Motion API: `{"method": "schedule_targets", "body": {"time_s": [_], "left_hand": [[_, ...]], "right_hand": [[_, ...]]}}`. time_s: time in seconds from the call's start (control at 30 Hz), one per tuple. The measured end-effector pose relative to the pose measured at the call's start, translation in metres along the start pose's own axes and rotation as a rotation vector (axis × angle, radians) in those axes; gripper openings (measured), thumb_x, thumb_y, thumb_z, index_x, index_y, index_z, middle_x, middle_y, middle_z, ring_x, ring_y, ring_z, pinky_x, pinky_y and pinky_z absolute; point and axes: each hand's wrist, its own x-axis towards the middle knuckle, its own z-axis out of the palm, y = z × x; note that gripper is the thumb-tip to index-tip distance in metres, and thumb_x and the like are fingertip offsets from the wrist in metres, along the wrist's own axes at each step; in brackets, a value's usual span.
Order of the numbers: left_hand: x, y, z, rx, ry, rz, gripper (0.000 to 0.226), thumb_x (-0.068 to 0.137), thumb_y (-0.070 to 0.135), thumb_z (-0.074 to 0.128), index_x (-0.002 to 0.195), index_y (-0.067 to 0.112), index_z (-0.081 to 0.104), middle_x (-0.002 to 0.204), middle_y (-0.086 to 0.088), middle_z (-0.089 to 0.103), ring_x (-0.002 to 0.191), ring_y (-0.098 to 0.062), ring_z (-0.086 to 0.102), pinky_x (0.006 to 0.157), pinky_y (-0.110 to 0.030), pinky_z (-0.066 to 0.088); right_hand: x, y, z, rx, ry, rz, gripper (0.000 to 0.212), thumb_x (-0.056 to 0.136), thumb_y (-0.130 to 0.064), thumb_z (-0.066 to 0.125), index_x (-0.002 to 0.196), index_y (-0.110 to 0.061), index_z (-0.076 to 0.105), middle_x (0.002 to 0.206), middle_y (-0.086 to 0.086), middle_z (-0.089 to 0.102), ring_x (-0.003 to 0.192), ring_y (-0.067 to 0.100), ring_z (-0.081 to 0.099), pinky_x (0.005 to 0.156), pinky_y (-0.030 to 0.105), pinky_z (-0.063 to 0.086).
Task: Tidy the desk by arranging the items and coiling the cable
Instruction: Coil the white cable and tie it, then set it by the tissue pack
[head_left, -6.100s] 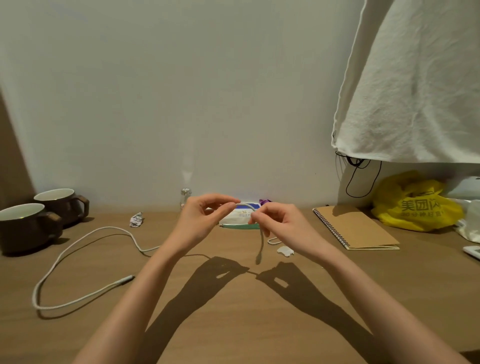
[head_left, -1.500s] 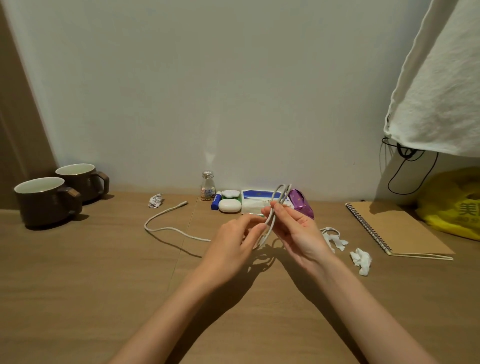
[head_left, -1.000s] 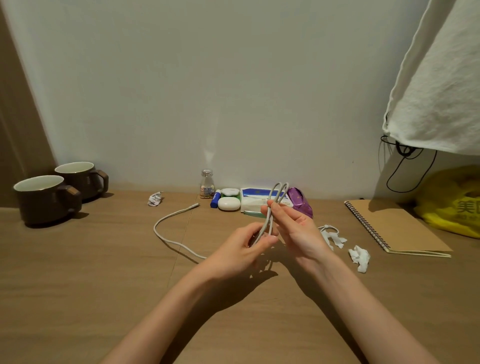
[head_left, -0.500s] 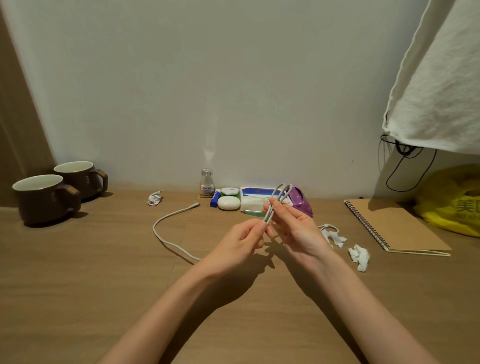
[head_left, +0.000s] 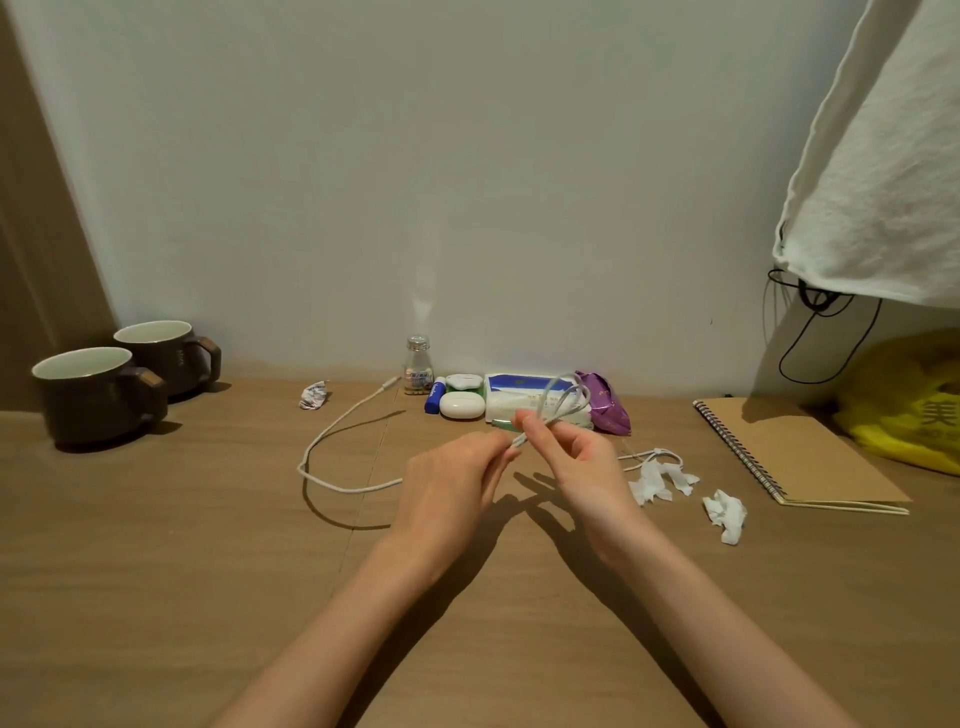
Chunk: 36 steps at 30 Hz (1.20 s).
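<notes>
Wooden desk (head_left: 156, 597) fills the lower part of the view, under a pale wall. A brown notebook (head_left: 795, 452) lies at the right and two dark mugs (head_left: 98, 395) stand at the left. The right hand (head_left: 582, 462) pinches several loops of the white cable (head_left: 332, 441) above the desk. The left hand (head_left: 452, 478) grips the cable just below the loops. The loose end of the cable lies on the desk, curving toward a small bottle (head_left: 417, 358).
</notes>
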Motion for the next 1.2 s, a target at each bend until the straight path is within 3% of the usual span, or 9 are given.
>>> {"method": "schedule_targets", "body": {"time_s": [0.07,0.23,0.37,0.57,0.67,0.77,0.87,1.03,1.2], "left_hand": [[-0.001,0.001,0.001,0.07,0.013,0.098,0.023,0.094,0.035,0.044,0.092,0.023,0.064,0.076,0.007,0.065,0.065,-0.008,0.06,0.051,-0.027,0.051],[0.0,0.005,0.005,0.098,0.027,0.165,0.018,0.093,0.031,0.049,0.093,0.018,0.062,0.072,0.003,0.065,0.056,-0.012,0.06,0.042,-0.025,0.048],[-0.001,0.006,0.004,0.077,-0.001,0.062,0.029,0.096,0.041,0.037,0.103,0.022,0.058,0.083,0.006,0.063,0.064,-0.011,0.059,0.049,-0.024,0.044],[0.004,0.007,-0.004,-0.037,-0.142,0.016,0.044,0.095,0.045,0.031,0.135,0.026,0.034,0.086,0.009,0.061,0.071,-0.006,0.059,0.058,-0.024,0.049],[0.003,0.0,-0.008,-0.099,-0.175,0.085,0.036,0.094,0.048,0.031,0.113,0.029,0.055,0.082,0.013,0.058,0.073,-0.004,0.056,0.064,-0.032,0.052],[0.002,-0.012,-0.008,-0.143,-0.222,0.135,0.043,0.09,0.056,0.031,0.095,0.03,0.065,0.086,0.015,0.055,0.076,-0.004,0.051,0.063,-0.026,0.047],[0.004,-0.02,-0.01,-0.161,-0.235,0.161,0.045,0.089,0.057,0.033,0.095,0.029,0.067,0.086,0.012,0.05,0.077,-0.005,0.047,0.064,-0.027,0.043],[0.007,-0.017,-0.014,-0.25,-0.252,0.113,0.036,0.089,0.051,0.04,0.097,0.028,0.066,0.087,0.012,0.046,0.083,-0.006,0.046,0.067,-0.024,0.043],[0.007,-0.008,-0.011,-0.316,-0.283,0.115,0.032,0.086,0.049,0.047,0.093,0.028,0.069,0.081,0.018,0.046,0.078,-0.004,0.046,0.063,-0.015,0.036]], "right_hand": [[0.001,0.004,0.001,-0.017,0.07,-0.014,0.036,0.086,-0.046,0.062,0.084,-0.011,0.072,0.074,0.005,0.065,0.072,0.007,0.055,0.061,0.015,0.04],[0.002,0.005,0.002,0.16,0.048,0.035,0.025,0.092,-0.035,0.056,0.097,-0.019,0.075,0.104,-0.009,0.073,0.107,-0.002,0.058,0.073,0.01,0.042],[0.007,0.005,-0.001,0.251,0.052,0.035,0.027,0.089,-0.039,0.058,0.092,-0.02,0.077,0.105,-0.001,0.073,0.118,0.019,0.058,0.104,0.04,0.041],[0.01,-0.013,-0.022,0.663,0.077,0.017,0.02,0.095,-0.02,0.051,0.099,-0.006,0.064,0.075,0.005,0.069,0.081,0.018,0.07,0.088,0.038,0.056],[0.016,-0.016,-0.033,0.849,0.08,0.054,0.019,0.096,-0.02,0.048,0.099,-0.005,0.06,0.066,0.002,0.054,0.058,0.009,0.057,0.07,0.031,0.061],[0.019,-0.016,-0.045,0.912,0.054,0.096,0.021,0.096,-0.024,0.048,0.1,-0.008,0.061,0.065,-0.001,0.045,0.046,0.004,0.039,0.042,0.012,0.04],[0.021,-0.015,-0.053,0.778,0.019,0.061,0.02,0.095,-0.024,0.051,0.099,-0.009,0.063,0.064,-0.001,0.044,0.043,0.003,0.032,0.036,0.011,0.027],[0.02,-0.011,-0.052,0.19,0.066,-0.104,0.018,0.094,-0.022,0.055,0.099,-0.012,0.068,0.065,-0.002,0.054,0.047,0.005,0.035,0.038,0.014,0.027],[0.012,-0.006,-0.036,-0.047,-0.049,-0.148,0.018,0.091,-0.015,0.058,0.101,-0.007,0.07,0.084,0.009,0.074,0.068,0.017,0.07,0.061,0.02,0.056]]}}
